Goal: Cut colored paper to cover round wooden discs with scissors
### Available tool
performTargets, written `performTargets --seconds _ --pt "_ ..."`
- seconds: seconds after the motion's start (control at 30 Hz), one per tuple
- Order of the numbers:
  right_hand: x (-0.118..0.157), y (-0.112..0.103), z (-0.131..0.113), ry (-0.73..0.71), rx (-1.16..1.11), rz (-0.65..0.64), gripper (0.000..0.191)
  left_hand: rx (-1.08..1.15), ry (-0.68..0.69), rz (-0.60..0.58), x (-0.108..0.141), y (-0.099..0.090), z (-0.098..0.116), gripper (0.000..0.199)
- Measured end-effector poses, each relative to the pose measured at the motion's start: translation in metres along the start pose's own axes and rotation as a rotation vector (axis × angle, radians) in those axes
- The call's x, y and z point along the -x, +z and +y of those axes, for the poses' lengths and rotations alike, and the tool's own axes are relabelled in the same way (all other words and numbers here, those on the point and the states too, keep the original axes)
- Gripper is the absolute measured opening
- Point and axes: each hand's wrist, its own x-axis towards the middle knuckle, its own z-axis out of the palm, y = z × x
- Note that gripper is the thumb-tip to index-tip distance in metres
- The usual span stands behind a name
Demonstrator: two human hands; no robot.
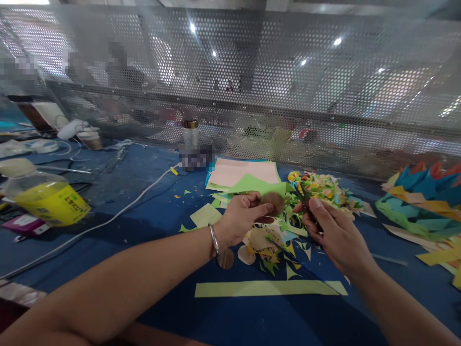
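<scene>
My left hand is closed on a sheet of light green paper, with a round brown disc pressed against it under the thumb. My right hand grips a pair of scissors, whose blades point up and left near the paper's right end. Beneath both hands lie paper scraps in green, yellow and beige. A second brown disc rests on the blue table by my left wrist. In front of it all is a long pale green paper strip.
A stack of coloured paper and a heap of small paper pieces lie behind my hands. At left are a yellow-labelled bottle and a white cable. Folded paper pieces stand at right. A perforated metal panel borders the back.
</scene>
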Motion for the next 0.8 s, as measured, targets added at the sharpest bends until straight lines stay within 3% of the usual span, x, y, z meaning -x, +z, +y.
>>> performTargets --seconds 0.17,0.3,0.53,0.8 --pt "-0.0022 -0.0023 0.0093 0.019 0.036 -0.072 0.048 0.097 0.068 0.039 0.0010 0.0017 0.0029 0.041" --pt "-0.0010 -0.0020 0.0102 0.032 0.011 -0.120 0.049 0.162 0.041 0.059 0.0040 0.0053 0.0030 0.047" --pt "0.0017 0.0046 0.0042 0.139 -0.071 -0.118 0.058 0.186 -0.035 -0.012 0.0079 0.0097 -0.0007 0.049" --pt "0.0017 0.0043 0.0031 0.154 -0.020 -0.135 0.062 0.174 -0.034 -0.060 0.0079 0.0082 -0.0025 0.044"
